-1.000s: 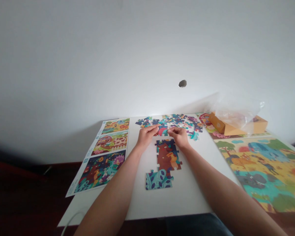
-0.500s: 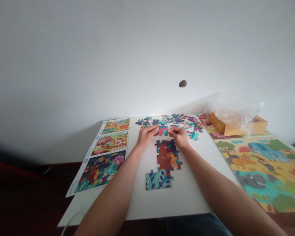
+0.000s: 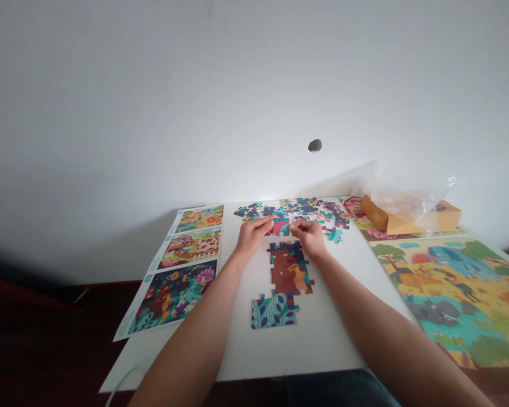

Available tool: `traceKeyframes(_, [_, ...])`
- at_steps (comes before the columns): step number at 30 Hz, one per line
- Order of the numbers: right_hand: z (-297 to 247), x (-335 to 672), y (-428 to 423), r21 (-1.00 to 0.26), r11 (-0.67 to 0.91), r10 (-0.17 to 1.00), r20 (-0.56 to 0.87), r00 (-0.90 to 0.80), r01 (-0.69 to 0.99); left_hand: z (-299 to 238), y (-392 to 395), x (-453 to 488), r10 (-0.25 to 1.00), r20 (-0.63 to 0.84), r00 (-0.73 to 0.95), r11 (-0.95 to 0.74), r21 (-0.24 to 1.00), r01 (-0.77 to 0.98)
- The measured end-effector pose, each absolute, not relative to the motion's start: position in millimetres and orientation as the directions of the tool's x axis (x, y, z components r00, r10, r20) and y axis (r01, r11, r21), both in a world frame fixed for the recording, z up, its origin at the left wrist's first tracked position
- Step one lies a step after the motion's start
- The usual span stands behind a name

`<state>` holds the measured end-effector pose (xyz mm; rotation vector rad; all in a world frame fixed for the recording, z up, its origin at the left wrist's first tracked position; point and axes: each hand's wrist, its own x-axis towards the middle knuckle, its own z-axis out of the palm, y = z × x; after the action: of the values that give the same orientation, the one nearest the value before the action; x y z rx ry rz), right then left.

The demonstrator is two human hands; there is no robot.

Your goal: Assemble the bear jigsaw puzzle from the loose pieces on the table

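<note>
My left hand (image 3: 251, 237) and my right hand (image 3: 309, 236) meet over the far middle of the white table (image 3: 322, 339). Together they pinch a red and teal puzzle piece (image 3: 281, 226) between their fingertips, one hand on each side. Just below the hands lies a partly joined puzzle section (image 3: 285, 282), brown and orange on top and teal leaves at the bottom. Behind the hands several loose puzzle pieces (image 3: 305, 210) are scattered near the wall.
A printed sheet with three picture panels (image 3: 182, 265) lies on the left. A finished colourful puzzle (image 3: 453, 288) covers the right side. An orange box (image 3: 407, 217) with a clear plastic bag (image 3: 411, 192) on it stands at the back right against the white wall.
</note>
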<state>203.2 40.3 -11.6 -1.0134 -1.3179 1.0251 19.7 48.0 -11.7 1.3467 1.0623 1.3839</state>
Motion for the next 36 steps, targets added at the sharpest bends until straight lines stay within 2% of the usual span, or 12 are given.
traceKeyframes(36, [-14.5, 202.4, 42.2, -0.97, 0.242, 0.97, 0.242, -0.002, -0.021, -12.2, 48.7, 19.1, 0.977, 0.213, -0.002, -0.213, 0.976, -0.043])
